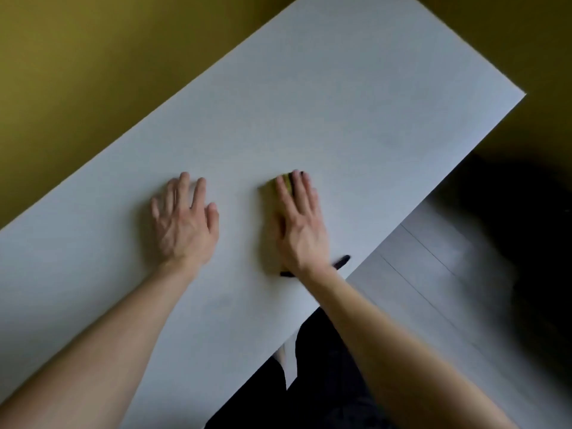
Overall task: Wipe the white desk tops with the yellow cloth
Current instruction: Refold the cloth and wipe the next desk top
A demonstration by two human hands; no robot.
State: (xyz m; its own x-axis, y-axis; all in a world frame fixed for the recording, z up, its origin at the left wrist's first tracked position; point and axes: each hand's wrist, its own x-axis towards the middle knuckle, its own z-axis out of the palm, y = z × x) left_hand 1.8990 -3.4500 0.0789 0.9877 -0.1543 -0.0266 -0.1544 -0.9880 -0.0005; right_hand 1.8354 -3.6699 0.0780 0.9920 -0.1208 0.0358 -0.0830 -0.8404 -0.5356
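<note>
The white table [340,103] fills the view, matt and even, with an olive-yellow surface [93,72] beyond its far long edge and grey floor [433,289] past the near one. The left hand [182,224] lies flat, fingers slightly spread, probably bracing. The right hand [301,224], fingers straight and close together, presses the yellow cloth [272,188] flat near the near edge, likely mid-wipe.

Indoor room with white desk [309,103], olive wall [77,72], grey plank floor [433,274].

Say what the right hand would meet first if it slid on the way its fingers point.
Nothing shows ahead of the right hand: bare desk top to its far edge, then probably the wall.
</note>
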